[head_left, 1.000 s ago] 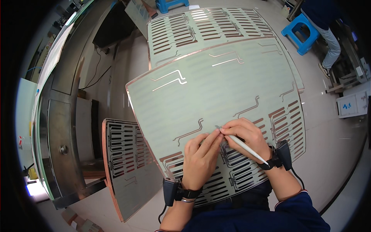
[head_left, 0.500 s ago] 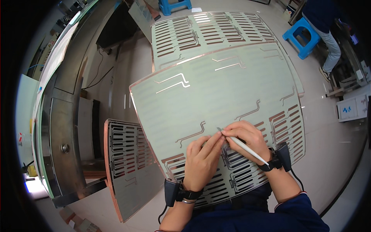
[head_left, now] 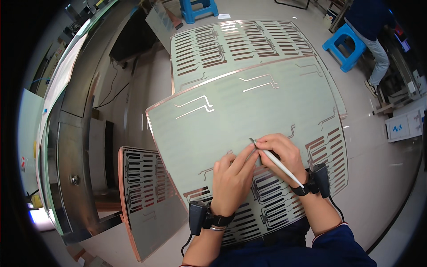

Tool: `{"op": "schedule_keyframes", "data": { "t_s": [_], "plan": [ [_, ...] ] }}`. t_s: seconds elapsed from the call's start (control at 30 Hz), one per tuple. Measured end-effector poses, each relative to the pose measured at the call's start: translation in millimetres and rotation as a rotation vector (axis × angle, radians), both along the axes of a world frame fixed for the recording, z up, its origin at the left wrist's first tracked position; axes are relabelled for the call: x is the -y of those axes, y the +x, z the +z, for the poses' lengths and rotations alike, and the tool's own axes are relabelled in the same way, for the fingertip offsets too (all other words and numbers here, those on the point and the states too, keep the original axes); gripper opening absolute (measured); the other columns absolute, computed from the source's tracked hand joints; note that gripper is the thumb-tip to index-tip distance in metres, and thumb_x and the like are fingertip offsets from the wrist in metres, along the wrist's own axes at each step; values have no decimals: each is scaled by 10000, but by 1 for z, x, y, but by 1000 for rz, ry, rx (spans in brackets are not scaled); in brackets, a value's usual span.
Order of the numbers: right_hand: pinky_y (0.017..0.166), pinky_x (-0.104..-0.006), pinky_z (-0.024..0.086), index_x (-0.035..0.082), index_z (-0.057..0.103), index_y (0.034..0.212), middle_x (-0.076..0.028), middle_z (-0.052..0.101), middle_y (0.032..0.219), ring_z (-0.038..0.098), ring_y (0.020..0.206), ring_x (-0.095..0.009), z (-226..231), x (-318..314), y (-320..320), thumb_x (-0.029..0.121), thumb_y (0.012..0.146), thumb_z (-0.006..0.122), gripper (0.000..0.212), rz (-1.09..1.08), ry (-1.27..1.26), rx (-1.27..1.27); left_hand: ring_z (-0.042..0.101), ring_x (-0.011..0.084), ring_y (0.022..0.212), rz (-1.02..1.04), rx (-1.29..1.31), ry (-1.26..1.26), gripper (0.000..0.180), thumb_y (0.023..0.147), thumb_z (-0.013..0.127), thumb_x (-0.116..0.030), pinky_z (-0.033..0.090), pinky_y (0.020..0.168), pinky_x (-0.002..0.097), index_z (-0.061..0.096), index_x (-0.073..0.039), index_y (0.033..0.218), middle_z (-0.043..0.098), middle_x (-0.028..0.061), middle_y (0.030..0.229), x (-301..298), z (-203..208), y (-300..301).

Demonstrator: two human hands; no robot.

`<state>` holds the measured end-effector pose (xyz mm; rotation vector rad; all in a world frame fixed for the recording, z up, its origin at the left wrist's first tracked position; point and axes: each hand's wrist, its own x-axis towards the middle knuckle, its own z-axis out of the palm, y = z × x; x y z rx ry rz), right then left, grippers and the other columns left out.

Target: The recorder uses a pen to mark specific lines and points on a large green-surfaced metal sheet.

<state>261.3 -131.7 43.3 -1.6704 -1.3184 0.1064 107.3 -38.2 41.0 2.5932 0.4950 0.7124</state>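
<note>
My right hand [head_left: 284, 153] is closed in a pen grip on a white-handled craft knife [head_left: 284, 168]. The dark blade points away from me, its tip near the panel's middle. From the left, my left hand [head_left: 232, 182] lies with index and middle fingers stretched toward the blade, against the right fingertips; its thumb is hidden. Below both hands is a large pale green circuit panel [head_left: 178, 138] with a copper edge and copper tracks, tilted across my lap. Whether the blade touches the surface I cannot tell.
A similar panel [head_left: 187, 80] lies beyond, partly covered. More panels [head_left: 153, 231] lean upright at the left, beside a metal bench [head_left: 73, 147]. Blue stools [head_left: 344, 46] stand at the back; a person [head_left: 373, 49] is beside the right one. Straps with dark boxes circle my wrists.
My hands and the knife have moved slightly farther up the panel, away from me. The whole view has shifted a little. The right hand keeps its grip on the knife.
</note>
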Motion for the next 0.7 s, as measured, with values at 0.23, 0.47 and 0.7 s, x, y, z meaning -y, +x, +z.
{"op": "schedule_keyframes", "data": {
  "t_s": [0.23,0.47,0.7],
  "plan": [
    [802,-352,571,30,695,1006,-112,702,1001,683,918,-280,-2,-3,0,-21,781,738,235,-53,23,4,554,244,923,4,12,-11,331,857,706,-88,430,877,374,717,-104,1187,647,-20,1321,1,0,3],
    [788,-344,572,25,694,973,-101,710,994,688,895,-278,2,-1,2,-21,781,736,202,-53,9,-19,549,248,939,2,6,-4,349,855,704,-85,431,875,379,713,-115,1202,645,-24,1324,1,0,3],
    [794,-352,562,28,696,947,-105,715,971,685,888,-276,9,9,34,-16,776,731,179,-151,9,22,550,248,935,4,-49,-36,388,845,699,-77,444,888,386,706,-123,1230,644,-9,1323,2,10,7]
  ]
}}
